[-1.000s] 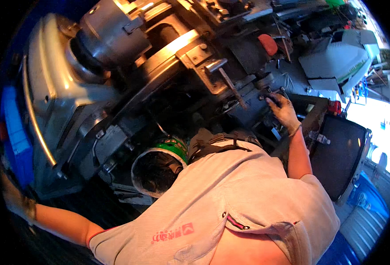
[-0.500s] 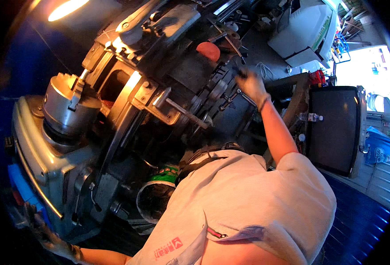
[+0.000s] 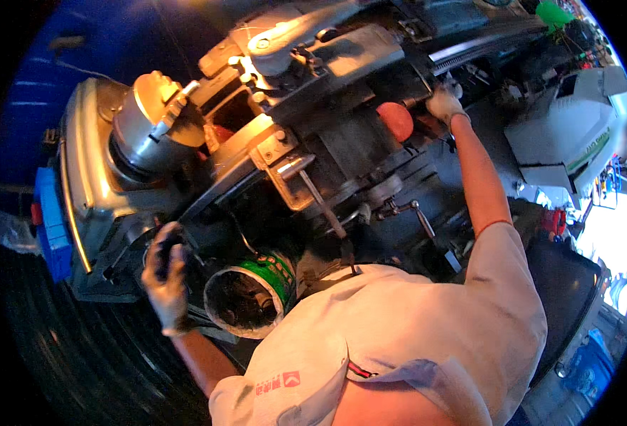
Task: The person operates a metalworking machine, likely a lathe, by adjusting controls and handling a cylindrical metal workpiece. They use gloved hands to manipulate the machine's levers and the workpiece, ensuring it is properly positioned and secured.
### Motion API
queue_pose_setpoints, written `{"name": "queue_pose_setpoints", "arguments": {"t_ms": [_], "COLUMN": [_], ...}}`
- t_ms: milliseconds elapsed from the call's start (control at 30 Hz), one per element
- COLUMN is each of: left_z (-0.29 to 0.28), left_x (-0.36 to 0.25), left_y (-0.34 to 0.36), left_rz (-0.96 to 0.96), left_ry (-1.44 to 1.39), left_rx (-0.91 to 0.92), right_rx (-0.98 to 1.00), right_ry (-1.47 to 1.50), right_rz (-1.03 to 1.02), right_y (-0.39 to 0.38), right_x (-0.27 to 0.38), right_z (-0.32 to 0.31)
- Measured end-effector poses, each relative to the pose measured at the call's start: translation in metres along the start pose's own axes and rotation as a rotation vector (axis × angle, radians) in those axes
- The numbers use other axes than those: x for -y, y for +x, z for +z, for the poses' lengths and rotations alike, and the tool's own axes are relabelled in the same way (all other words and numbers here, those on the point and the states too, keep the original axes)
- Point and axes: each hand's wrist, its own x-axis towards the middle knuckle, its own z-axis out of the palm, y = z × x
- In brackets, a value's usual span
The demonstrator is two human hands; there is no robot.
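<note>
My gloved left hand (image 3: pixel 165 280) is raised in front of the headstock of a metal lathe (image 3: pixel 89 177), beside its lower levers. Its fingers point up, slightly bent and apart, and the palm side looks dark. Out at the far side of the lathe carriage, my gloved right hand (image 3: pixel 446 105) is next to a red round piece (image 3: pixel 395 121) and a small grey round part (image 3: pixel 454 86). Its fingers are turned away and hidden, so what it touches is unclear. The chuck (image 3: pixel 150 138) with its stepped jaws sits at the left, under warm light.
A green and white bucket (image 3: pixel 271 273) with dark contents stands just before my body. Crank handles (image 3: pixel 406 207) and a long lever (image 3: pixel 320 202) jut toward me from the carriage. A blue box (image 3: pixel 52 220) is left of the headstock. A white machine housing (image 3: pixel 562 138) stands far right.
My left hand has risen from the lower left to the headstock's front. My right hand has moved from near the crank handles to the carriage's far side. The whole view has shifted.
</note>
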Motion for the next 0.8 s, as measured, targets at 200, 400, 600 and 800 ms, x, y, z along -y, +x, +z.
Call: {"name": "queue_pose_setpoints", "arguments": {"t_ms": [200, 400, 600, 800], "left_z": [0.211, 0.426, 0.432, 0.397], "left_x": [-0.038, -0.103, -0.063, -0.036], "left_y": [0.040, 0.133, 0.119, 0.087], "left_rz": [0.222, 0.594, 0.802, 0.686], "left_ry": [-0.108, 0.395, 0.363, 0.538], "left_rx": [0.389, 0.638, 0.470, 0.477], "right_rx": [-0.271, -0.535, -0.202, -0.233], "right_ry": [0.084, 0.619, 1.967, 2.017], "right_rz": [-0.335, -0.272, 0.284, 0.375], "right_y": [0.018, -0.094, -0.217, -0.270], "right_x": [-0.084, -0.050, -0.059, -0.062], "right_z": [0.036, -0.007, -0.023, -0.001]}}
